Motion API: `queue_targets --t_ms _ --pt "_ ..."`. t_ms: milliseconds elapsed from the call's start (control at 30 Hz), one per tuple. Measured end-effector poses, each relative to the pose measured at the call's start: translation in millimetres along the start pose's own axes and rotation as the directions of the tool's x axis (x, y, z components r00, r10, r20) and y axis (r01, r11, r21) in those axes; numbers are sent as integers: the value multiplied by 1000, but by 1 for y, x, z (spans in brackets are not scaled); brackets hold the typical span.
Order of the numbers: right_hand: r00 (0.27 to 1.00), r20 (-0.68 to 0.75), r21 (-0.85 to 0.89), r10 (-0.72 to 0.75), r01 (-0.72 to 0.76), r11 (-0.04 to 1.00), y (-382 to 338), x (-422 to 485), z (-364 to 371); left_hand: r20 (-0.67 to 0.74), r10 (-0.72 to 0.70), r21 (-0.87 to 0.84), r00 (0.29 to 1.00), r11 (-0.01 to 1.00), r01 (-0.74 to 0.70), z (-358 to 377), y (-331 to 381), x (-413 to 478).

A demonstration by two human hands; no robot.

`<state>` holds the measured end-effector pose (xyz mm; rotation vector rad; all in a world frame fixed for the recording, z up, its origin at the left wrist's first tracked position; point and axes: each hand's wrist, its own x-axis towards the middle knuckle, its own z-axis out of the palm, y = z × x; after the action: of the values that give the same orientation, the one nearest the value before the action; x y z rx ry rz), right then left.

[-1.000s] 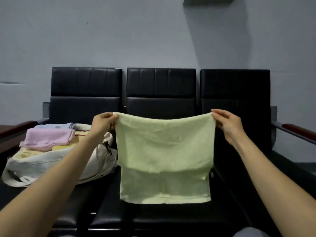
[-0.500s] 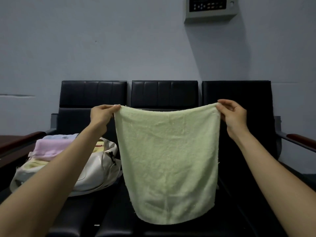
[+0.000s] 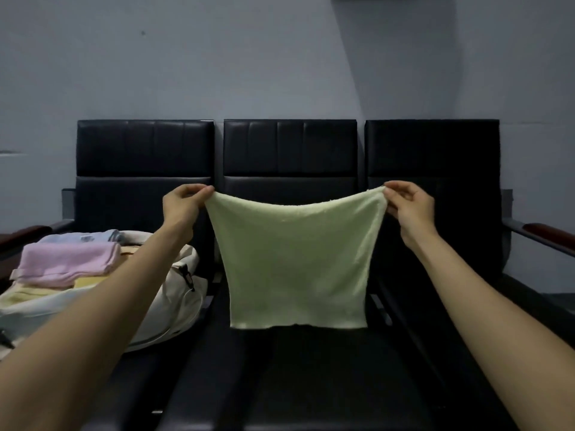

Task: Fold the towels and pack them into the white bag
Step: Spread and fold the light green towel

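A pale green towel [image 3: 295, 262] hangs in the air above the middle seat, its top edge sagging between my hands. My left hand [image 3: 183, 203] pinches its upper left corner and my right hand [image 3: 409, 208] pinches its upper right corner. Its lower edge hangs just above the seat. The white bag [image 3: 168, 306] lies on the left seat. On top of the bag rest a folded pink towel [image 3: 68, 262], a folded blue towel [image 3: 81, 237] behind it and a yellow towel [image 3: 34, 295] underneath.
A row of three black padded seats [image 3: 289, 147] stands against a grey wall. Dark wooden armrests stick out at the far left [image 3: 21, 234] and far right [image 3: 547, 231]. The middle seat cushion [image 3: 311, 384] lies below the towel.
The towel first hung folded double, then dropped open to full length. Now it hangs shorter with a sagging top edge, and my hands have come lower.
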<state>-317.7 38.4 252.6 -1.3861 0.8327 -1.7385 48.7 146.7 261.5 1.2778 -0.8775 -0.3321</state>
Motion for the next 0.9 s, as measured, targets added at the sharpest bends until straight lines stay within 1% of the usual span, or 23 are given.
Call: queue_targets --t_ms 167,300,433,533,633,700,800,900 --pt "999 1 4 -51 51 999 -29 -13 -6 115 60 -87 992 995 -51 -18 22 -28" --pt "997 6 29 -82 81 996 -51 -29 -14 103 105 -113 989 989 -93 -35 40 -52" --pt "995 6 92 -102 101 991 -72 -35 -17 103 150 -167 983 977 -132 -49 63 -61" --pt "998 11 84 -66 65 994 -79 -30 -17 108 168 -192 980 971 -145 -52 77 -59" --pt "999 2 36 40 -40 999 -69 -21 -16 108 121 -114 987 987 -109 -46 73 -52" --pt "995 -12 -14 101 -101 995 -53 -16 -15 92 44 -69 995 997 -37 -39 60 -47" --pt "984 -45 -83 171 -174 981 -21 -10 -11 85 -81 -24 993 996 83 -29 26 -38" --pt "970 -66 -133 234 -241 961 16 -1 -3 60 -173 27 983 985 171 -18 -18 -25"
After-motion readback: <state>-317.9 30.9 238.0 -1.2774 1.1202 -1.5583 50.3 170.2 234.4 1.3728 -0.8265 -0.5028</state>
